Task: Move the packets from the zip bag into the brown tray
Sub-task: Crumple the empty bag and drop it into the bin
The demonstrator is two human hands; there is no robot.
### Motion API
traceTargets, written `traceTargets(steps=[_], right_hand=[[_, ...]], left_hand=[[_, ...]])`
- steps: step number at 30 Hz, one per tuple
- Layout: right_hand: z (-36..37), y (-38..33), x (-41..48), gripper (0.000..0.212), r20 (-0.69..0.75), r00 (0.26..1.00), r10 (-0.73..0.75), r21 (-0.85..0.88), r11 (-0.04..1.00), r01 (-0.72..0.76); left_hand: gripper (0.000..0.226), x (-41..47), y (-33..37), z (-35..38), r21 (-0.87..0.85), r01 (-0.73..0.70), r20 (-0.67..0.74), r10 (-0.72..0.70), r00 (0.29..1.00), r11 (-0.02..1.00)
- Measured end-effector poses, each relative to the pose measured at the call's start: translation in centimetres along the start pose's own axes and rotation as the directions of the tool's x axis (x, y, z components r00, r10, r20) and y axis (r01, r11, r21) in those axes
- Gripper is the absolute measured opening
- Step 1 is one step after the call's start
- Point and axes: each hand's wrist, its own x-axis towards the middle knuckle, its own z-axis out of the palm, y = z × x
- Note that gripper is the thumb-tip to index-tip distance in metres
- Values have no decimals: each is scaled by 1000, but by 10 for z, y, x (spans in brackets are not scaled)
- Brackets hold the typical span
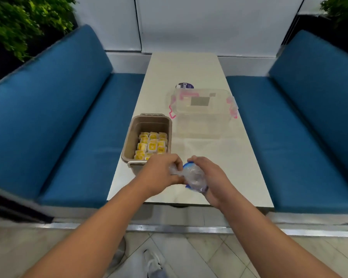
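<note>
A clear zip bag [193, 176] with a blue strip is crumpled between both hands above the near end of the table. My left hand [160, 175] pinches its left side and my right hand [213, 179] wraps its right side. No packets show inside the bag. The brown tray [129, 141] stands just left of and beyond my left hand, holding several yellow-and-white packets [152, 145] laid in rows.
A clear plastic box [201, 115] with pink clips stands on the white table [239, 167] beyond the hands, with a dark round lid [185, 85] behind it. Blue cushioned benches [72, 127] flank the table. A shoe [152, 261] shows on the tiled floor.
</note>
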Motion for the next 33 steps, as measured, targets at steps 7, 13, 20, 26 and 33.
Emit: traceTargets(steps=[7,13,20,26,33], right_hand=[[20,44,-13,47,340,939,-47,-539,809,235],[67,84,-2,16,436,899,-35,-619,714,328],[134,156,15,10,497,858,129,-609,756,239],[197,241,44,18,482,813,327,-604,796,37],[258,363,101,50,366,850,379,-635,769,-69]], left_hand=[[23,-65,-47,-7,-141,213,-119,-231,966,967],[27,-132,-97,-26,-340,284,-59,-322,945,897],[80,-213,-190,-37,-800,340,45,-516,856,494],[34,-257,-270,-35,-816,343,-79,-678,731,465],[19,-292,-413,-11,-652,516,-180,-774,606,556]])
